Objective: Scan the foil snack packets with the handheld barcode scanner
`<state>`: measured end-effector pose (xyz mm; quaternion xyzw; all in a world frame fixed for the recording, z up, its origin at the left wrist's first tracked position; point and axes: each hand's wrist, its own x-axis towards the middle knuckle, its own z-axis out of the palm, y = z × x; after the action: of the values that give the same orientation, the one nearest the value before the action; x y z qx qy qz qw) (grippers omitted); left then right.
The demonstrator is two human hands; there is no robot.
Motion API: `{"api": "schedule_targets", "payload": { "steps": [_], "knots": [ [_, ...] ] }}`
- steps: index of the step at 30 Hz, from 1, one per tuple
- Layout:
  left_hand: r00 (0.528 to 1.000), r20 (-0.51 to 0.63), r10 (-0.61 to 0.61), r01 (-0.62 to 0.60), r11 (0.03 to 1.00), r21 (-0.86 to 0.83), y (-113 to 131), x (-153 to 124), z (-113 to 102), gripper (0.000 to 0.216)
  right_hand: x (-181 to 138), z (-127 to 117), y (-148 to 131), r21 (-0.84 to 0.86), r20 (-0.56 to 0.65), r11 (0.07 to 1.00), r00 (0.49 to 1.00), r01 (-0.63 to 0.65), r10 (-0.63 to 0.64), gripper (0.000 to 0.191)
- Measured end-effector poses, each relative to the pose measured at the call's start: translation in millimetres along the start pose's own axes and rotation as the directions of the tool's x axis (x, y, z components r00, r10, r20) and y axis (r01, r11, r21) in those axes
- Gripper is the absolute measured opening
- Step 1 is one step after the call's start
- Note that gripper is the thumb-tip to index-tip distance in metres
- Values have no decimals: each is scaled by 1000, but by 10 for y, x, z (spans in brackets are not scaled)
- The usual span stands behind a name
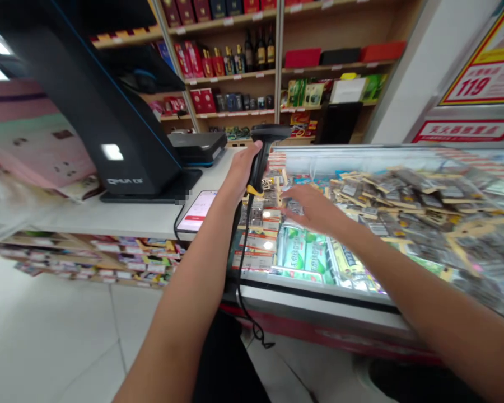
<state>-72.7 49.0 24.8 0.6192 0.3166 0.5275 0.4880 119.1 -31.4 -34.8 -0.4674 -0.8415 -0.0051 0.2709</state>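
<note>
My left hand [239, 170] is wrapped round the handle of a black barcode scanner [258, 162], held upright with its head on top. A black cord hangs from the handle's yellow-trimmed base. My right hand [308, 206] reaches in over the glass-topped freezer case [311, 298], its fingers apart and slightly blurred. Close to those fingertips are small clear packets [254, 214] at the case's left end. To the right, a heap of flat packets with tan edges [386, 193] covers much of the top. Green packages [304, 251] show near the front.
A phone with a lit screen [198, 211] rests on the white counter [138, 219], left of my forearm. Behind it stands a black checkout terminal [126, 151]. Shelves of bottles and boxes [231, 61] line the back wall. The scanner's cord [244, 280] dangles before the case.
</note>
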Motion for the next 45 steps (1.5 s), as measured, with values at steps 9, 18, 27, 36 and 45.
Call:
{"api": "schedule_targets", "payload": {
  "steps": [9, 18, 27, 36, 45],
  "knots": [
    [996, -58, -66, 64, 997, -37, -57, 31, -34, 47, 391, 715, -352, -24, 27, 977, 977, -211, 212, 56],
    [999, 19, -42, 42, 999, -21, -97, 2, 25, 42, 288, 320, 42, 418, -100, 829, 888, -372, 449, 38],
    [835, 511, -205, 170, 979, 116, 11, -114, 88, 50, 281, -166, 814, 698, -248, 571, 601, -433, 760, 45],
    [757, 631, -171, 74, 981, 177, -31, -102, 29, 55, 232, -350, 872, 727, -255, 545, 573, -417, 779, 46],
    [795, 586, -155, 71, 984, 164, -52, -97, 60, 53, 218, -486, 968, 609, -372, 673, 598, -420, 710, 43]
  ]
}}
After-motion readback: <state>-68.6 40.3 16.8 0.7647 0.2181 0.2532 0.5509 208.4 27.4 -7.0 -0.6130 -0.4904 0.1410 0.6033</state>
